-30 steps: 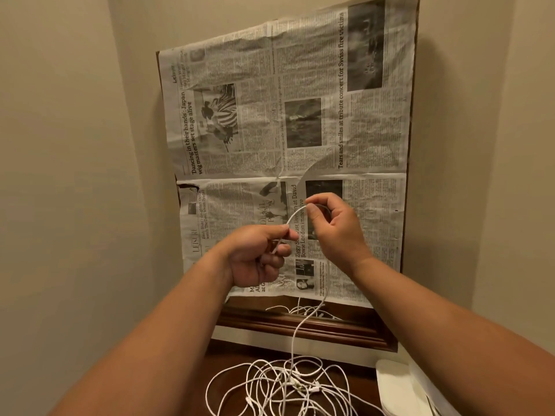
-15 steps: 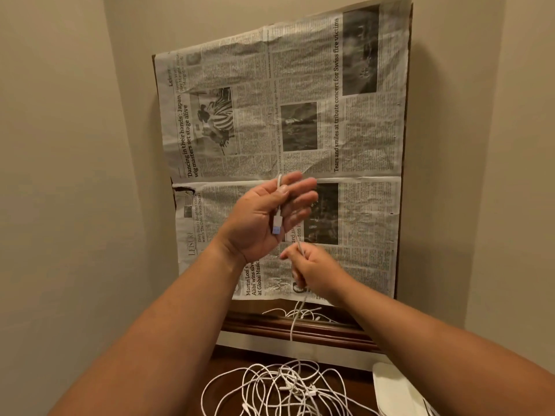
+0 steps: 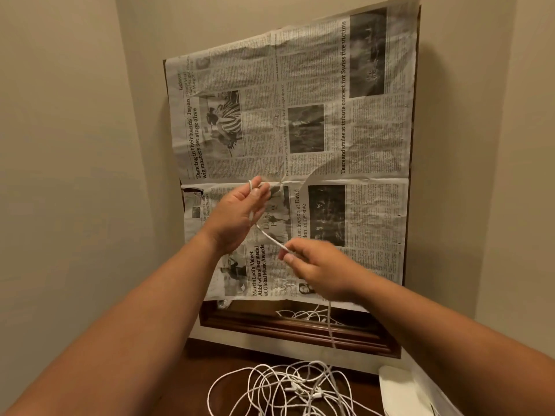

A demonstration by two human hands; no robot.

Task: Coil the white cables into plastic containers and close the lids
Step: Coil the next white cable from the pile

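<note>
I see my left hand (image 3: 237,214) with fingers straight and together, the white cable (image 3: 270,237) looped over them. My right hand (image 3: 318,268) pinches it lower down. The newspaper (image 3: 375,139) behind says "Tears and smiles at tribute concert".

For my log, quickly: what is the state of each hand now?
Left hand: open, thin white cable looped over its straight fingers.
Right hand: closed, pinching that cable.
</note>
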